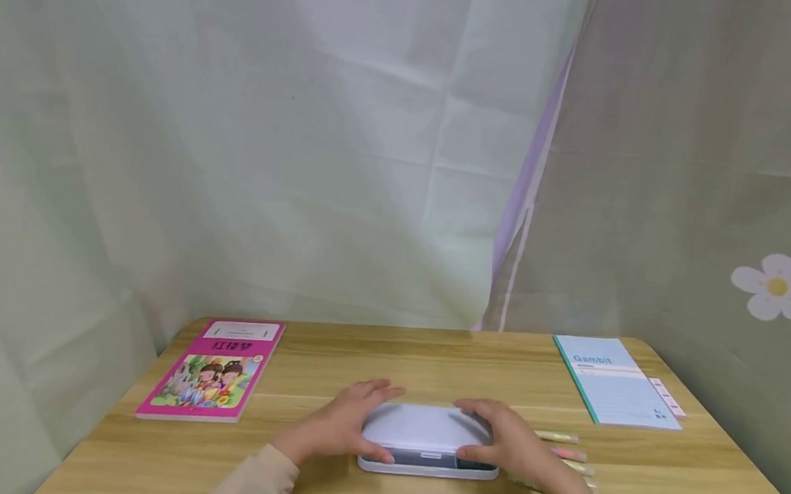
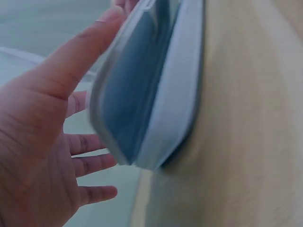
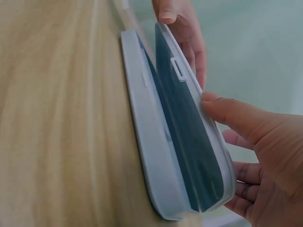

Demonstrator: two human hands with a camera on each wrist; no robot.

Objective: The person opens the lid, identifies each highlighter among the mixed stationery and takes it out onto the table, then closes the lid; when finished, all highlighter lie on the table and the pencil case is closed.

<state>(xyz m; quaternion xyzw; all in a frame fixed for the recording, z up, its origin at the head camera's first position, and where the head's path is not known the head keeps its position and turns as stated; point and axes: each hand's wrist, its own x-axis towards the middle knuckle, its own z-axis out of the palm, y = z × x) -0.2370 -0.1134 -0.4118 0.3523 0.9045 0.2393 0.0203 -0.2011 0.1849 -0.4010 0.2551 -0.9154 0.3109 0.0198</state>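
A pale grey-white pencil case (image 1: 427, 427) lies on the table right in front of me, its hinged lid partly raised. The dark inside shows through the front gap, and a small latch loop (image 3: 178, 69) sits on the lid's edge in the right wrist view. My left hand (image 1: 345, 421) holds the lid's left end, thumb at the front edge and fingers (image 2: 90, 143) behind. At the other end my right hand (image 1: 511, 439) holds the lid likewise, its thumb (image 3: 232, 111) on the rim. What lies inside the case is hidden.
Several slim pens (image 1: 567, 453) with pale yellow and pink parts lie beside my right hand, partly covered by it. A pink picture-cover book (image 1: 208, 372) is at the left. At the back right lies a light-blue notebook (image 1: 616, 385) over a pink-and-white slip (image 1: 669, 398). Curtains hang behind the table.
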